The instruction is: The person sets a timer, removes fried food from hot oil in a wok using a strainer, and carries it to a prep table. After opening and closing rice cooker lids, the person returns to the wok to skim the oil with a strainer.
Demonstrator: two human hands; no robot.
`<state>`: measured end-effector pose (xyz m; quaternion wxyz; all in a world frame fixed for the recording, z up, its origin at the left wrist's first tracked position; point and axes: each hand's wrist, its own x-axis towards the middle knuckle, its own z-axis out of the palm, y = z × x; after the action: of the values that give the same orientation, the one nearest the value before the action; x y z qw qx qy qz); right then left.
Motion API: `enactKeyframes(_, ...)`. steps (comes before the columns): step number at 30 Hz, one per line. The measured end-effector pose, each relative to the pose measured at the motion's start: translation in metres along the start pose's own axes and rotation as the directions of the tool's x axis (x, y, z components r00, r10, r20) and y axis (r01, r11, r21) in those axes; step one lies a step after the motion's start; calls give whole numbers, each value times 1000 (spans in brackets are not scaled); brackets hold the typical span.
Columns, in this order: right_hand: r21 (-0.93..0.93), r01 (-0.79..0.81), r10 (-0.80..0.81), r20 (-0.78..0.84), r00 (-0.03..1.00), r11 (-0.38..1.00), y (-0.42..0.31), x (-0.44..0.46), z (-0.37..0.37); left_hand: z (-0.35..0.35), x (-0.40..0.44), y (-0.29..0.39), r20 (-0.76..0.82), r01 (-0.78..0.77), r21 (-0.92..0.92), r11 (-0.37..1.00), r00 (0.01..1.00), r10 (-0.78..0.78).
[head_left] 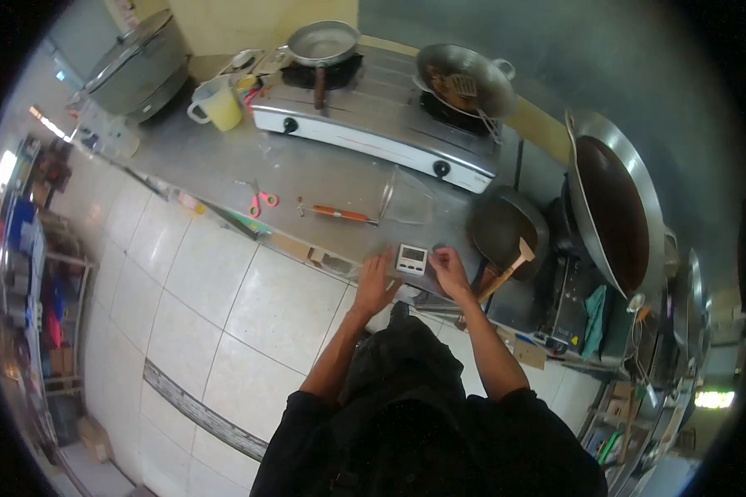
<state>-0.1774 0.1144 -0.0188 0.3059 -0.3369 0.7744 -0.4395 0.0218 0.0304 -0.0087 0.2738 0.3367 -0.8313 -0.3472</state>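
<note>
One steel counter [298,170] runs below the wall, and on it stands a two-burner stove [373,147]. To the stove's right, a big wok [617,141] with dark contents tilts towards the person. A lidded pot [145,79] sits at the far left. A smaller wok [487,73] holding a slotted turner occupies the right burner; a frying pan [323,40] rests on the left one. A black pan [496,215] lies just in front of the stove. A yellow jug [224,109] stands left of it. The left hand [375,280] is at the counter's front edge, fingers straightened; the right hand [451,272] has its fingers curled, and I cannot tell whether they pinch anything. An orange-handled tool [340,214] and pink-handled scissors [261,199] lie further left. The timer [411,259], screen up, lies between the hands, near the edge.
</note>
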Motion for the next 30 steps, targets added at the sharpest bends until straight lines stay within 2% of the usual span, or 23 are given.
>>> enactKeyframes(3, 25, 70, -68, -85, 994, 997, -37, -34, 0, -3, -54, -2, -96, -25, 16, 1000, 995, 26)
enactKeyframes(4, 34, 81, -76, -126, 989, 996, -46, -46, 1, -8, -81, 0, -110, 9, 32, 999, 994, -5)
enactKeyframes(5, 54, 199, -193, -96, 976, 978, -61, -62, 4, -7, -112, -6, -42, 148, -100, 984, 987, -153)
enactKeyframes(6, 81, 167, -171, 41, 984, 983, -60, -76, 6, -2, -147, -21, 30, 284, -217, 934, 958, -284)
enactKeyframes(7, 104, 156, -174, 190, 966, 982, -58, -86, 10, 11, -191, -48, 145, 361, -171, 917, 930, -339)
enactKeyframes(9, 116, 191, -222, 432, 874, 975, -58, -116, 30, 27, -274, -77, 363, 642, 149, 752, 672, -645)
enactKeyframes(10, 135, 82, -148, 599, 787, 987, -34, -126, 50, 17, -300, -80, 545, 572, 232, 786, 593, -593)
enactKeyframes(11, 1, 181, -117, 764, 634, 983, -16, -129, 64, 9, -316, -54, 528, 705, 207, 678, 503, -684)
enactKeyframes(12, -14, 302, -163, 817, 553, 953, 23, -140, 83, 11, -338, -36, 527, 854, 35, 518, 425, -736)
enactKeyframes(13, -90, 410, -107, 894, 435, 908, 35, -148, 89, 19, -354, -14, 355, 787, -62, 614, 592, -724)
enactKeyframes(14, -167, 508, -34, 932, 362, 845, 43, -158, 84, 70, -389, -37, 301, 755, -205, 622, 654, -694)
enactKeyframes(15, -241, 569, 87, 955, 284, 786, 64, -160, 82, 78, -393, 5, 190, 792, -365, 490, 578, -793)
enactKeyframes(16, -262, 662, 183, 965, 188, 702, 85, -167, 84, 68, -399, 48, 246, 794, -432, 427, 559, -792)
enactKeyframes(17, -272, 696, 265, 957, 121, 664, 105, -162, 81, 130, -425, 26, 238, 728, -549, 412, 608, -758)
enactKeyframes(18, -306, 746, 344, 933, 110, 591, 133, -161, 83, 150, -447, 40, 228, 695, -540, 475, 664, -713)
enactKeyframes(19, -219, 801, 303, 952, 49, 558, 172, -149, 74, 197, -470, 40, 198, 744, -526, 411, 578, -792)
enactKeyframes(21, -308, 850, 565, 825, 15, 428, 247, -118, 71, 202, -496, 93, 122, 725, -616, 309, 475, -871)
enactKeyframes(22, -446, 713, 535, 837, 118, 541, 252, -120, 55, 202, -500, 104, 52, 671, -697, 250, 396, -917)
enactKeyframes(23, -531, 538, 498, 839, 220, 655, 258, -122, 39, 204, -511, 110, 18, 656, -705, 269, 397, -918)
enactKeyframes(25, -524, 494, 475, 848, 234, 694, 257, -126, 42, 224, -545, 127, 60, 708, -702, 82, 173, -983)
enactKeyframes(27, -481, 585, 477, 861, 175, 654, 252, -142, 47, 210, -564, 157, 87, 671, -740, 56, 177, -980)
enactKeyframes(28, -450, 628, 473, 869, 146, 634, 245, -151, 53, 170, -552, 207, 149, 599, -798, -61, 98, -984)
enactKeyframes(30, -389, 714, 468, 878, 96, 582, 231, -166, 65, 212, -583, 184, 144, 682, -731, 9, 167, -975)
